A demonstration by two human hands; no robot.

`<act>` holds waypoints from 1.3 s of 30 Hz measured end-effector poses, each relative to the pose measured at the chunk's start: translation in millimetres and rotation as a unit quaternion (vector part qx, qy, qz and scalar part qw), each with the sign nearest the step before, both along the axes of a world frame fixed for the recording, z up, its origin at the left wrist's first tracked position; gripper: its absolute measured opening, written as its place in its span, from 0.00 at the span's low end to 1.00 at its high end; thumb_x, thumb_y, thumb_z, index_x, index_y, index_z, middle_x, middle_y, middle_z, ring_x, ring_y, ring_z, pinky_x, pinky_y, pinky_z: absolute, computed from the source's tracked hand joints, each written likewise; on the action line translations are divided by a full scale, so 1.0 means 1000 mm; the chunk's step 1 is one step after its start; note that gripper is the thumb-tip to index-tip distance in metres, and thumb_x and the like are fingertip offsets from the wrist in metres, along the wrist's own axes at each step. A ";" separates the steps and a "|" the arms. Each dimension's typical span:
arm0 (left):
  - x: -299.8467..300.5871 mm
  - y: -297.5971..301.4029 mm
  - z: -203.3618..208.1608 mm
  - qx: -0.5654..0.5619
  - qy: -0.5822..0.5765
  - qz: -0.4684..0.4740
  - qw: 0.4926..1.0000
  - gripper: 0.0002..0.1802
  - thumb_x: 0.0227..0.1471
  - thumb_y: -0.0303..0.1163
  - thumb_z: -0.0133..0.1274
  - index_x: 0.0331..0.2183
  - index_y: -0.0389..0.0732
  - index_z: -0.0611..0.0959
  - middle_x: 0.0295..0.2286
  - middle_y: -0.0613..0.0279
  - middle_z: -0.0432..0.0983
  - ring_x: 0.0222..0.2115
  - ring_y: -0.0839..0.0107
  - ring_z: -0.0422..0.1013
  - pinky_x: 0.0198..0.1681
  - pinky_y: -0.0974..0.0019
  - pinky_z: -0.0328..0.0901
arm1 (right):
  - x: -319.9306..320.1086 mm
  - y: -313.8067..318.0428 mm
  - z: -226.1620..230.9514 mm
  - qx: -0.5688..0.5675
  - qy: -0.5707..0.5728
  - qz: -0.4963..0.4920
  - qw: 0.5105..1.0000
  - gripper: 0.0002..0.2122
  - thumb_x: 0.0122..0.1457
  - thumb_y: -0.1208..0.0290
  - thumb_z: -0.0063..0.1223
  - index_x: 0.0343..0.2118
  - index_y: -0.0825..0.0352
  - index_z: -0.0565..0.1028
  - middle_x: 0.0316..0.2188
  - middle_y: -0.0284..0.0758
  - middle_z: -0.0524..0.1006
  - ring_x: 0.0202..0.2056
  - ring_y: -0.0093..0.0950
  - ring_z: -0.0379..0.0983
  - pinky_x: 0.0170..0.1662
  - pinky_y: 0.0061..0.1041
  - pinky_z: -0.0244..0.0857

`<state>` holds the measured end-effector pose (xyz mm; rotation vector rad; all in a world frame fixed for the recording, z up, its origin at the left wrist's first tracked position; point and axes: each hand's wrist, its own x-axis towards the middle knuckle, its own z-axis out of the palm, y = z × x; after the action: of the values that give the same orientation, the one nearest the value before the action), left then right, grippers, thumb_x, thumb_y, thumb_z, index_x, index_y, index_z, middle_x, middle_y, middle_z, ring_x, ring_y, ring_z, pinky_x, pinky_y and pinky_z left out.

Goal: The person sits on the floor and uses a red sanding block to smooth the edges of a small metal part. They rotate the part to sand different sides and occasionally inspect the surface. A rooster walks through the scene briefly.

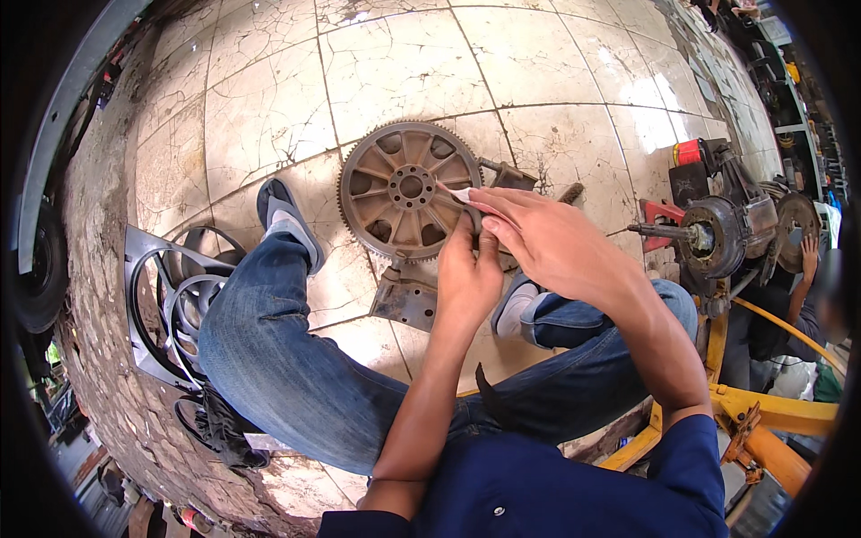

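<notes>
A rusty flywheel [421, 220] with a toothed rim lies flat on the floor in front of me, between my feet. Close to its right edge, my left hand [470, 276] is closed, with thumb and fingers pinching a small grey curved piece [476, 221]. My right hand [552, 238] reaches across above it, fingers together and pointing left. A whitish scrap of cloth or paper [460, 194] sticks out at the right fingertips, over the flywheel's face. The right palm side is hidden from view.
A drilled metal bracket [408, 305] lies below the flywheel, another metal part [509, 176] beyond my hands. On the right stand an axle hub assembly [713, 238], a red can [689, 152] and a yellow frame [780, 412]. Another person's hand [810, 258] touches a disc. A fan shroud [143, 309] lies left.
</notes>
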<state>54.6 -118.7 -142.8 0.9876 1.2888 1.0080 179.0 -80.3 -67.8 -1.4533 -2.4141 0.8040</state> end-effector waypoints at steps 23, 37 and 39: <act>-0.003 -0.006 0.033 0.193 0.021 -0.008 0.981 0.12 0.57 0.27 0.51 0.42 0.31 0.77 0.40 0.45 0.72 0.42 0.47 0.70 0.47 0.56 0.65 | 0.025 0.001 0.056 -0.016 0.009 0.033 0.999 0.18 0.66 0.65 0.43 0.56 0.66 0.71 0.52 0.43 0.74 0.54 0.41 0.69 0.55 0.36 0.64; 0.000 -0.006 0.022 0.221 0.132 -0.003 0.966 0.17 0.57 0.24 0.46 0.48 0.30 0.73 0.42 0.42 0.74 0.42 0.46 0.72 0.47 0.55 0.65 | 0.002 0.002 0.035 0.034 -0.005 0.010 0.999 0.17 0.67 0.64 0.41 0.51 0.71 0.73 0.50 0.44 0.75 0.53 0.40 0.71 0.54 0.37 0.64; -0.004 -0.003 0.026 0.149 0.071 0.004 0.986 0.16 0.55 0.23 0.47 0.47 0.30 0.74 0.41 0.41 0.74 0.42 0.45 0.72 0.46 0.54 0.65 | 0.000 -0.006 0.031 0.099 -0.033 0.012 0.994 0.18 0.67 0.64 0.41 0.51 0.71 0.73 0.49 0.44 0.76 0.52 0.39 0.71 0.53 0.36 0.65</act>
<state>50.7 -121.2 -116.9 1.3029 1.2815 1.1771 179.2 -85.8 -37.0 -1.3976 -2.4819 0.5099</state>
